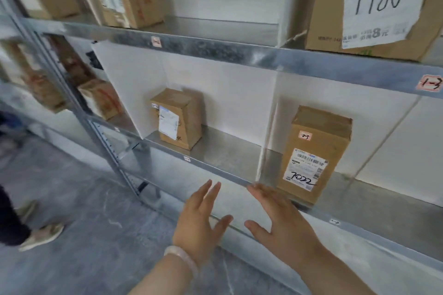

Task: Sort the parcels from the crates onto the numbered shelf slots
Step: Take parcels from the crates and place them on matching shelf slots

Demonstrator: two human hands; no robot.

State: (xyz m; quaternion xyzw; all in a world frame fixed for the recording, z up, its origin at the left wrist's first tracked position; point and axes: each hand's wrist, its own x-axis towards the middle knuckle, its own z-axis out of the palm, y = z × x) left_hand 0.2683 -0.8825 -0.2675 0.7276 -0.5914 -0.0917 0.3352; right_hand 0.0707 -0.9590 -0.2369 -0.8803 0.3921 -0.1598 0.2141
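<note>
The left hand [199, 225] and right hand [282, 223] are spread flat and hold nothing, just in front of the shelf [227, 148] where the 7022 parcel [316, 151] stands up, so maybe check it sits straight

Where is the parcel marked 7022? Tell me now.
The parcel marked 7022 stands upright on the middle shelf, right of centre in the head view, just right of the white divider and behind the right hand.

The scene is taken from a head-worn wide-angle camera, faced forward and down. The metal shelf rack [239, 55] is seen closely, just beyond the left hand [200, 223] and right hand [285, 225].
</note>
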